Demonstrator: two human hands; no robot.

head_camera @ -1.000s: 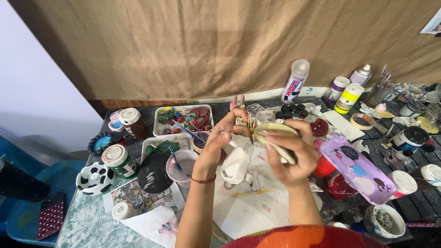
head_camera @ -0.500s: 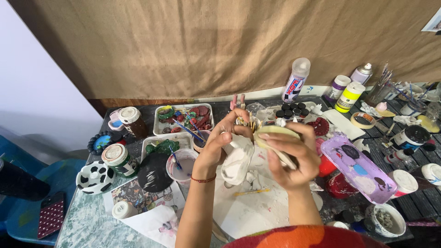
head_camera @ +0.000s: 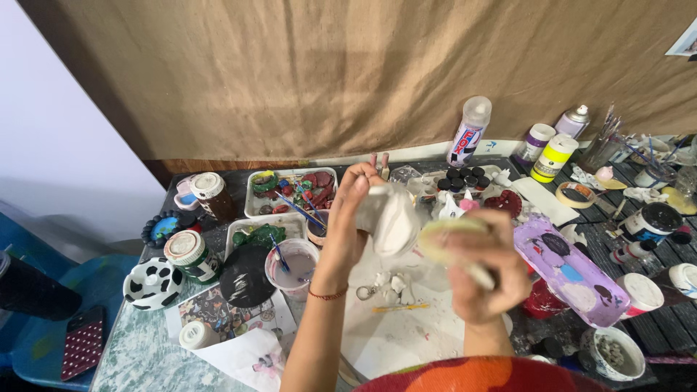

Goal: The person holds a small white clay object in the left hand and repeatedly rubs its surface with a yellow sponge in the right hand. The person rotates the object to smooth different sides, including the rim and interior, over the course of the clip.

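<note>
My left hand [head_camera: 350,218] is raised over the cluttered craft table and grips a white moulded clay piece [head_camera: 390,218]. A thin red band circles that wrist. Just to the right, my right hand [head_camera: 485,270] is closed around a pale yellowish flat tool or sponge [head_camera: 444,238] whose edge meets the white piece. The right hand is blurred. Below both hands lies a white paint-smeared sheet [head_camera: 406,327] with small white bits and a key ring on it.
White trays [head_camera: 255,194] of red and green pieces, a cup of pinkish water with a brush [head_camera: 292,265] and lidded jars [head_camera: 187,252] sit at left. A purple palette tray [head_camera: 573,274], paint pots, spray cans [head_camera: 470,132] and tape crowd the right. A burlap sheet hangs behind.
My left hand has turned the white piece up and to the right, against the yellowish tool. My right hand has dropped slightly and is blurred with motion.
</note>
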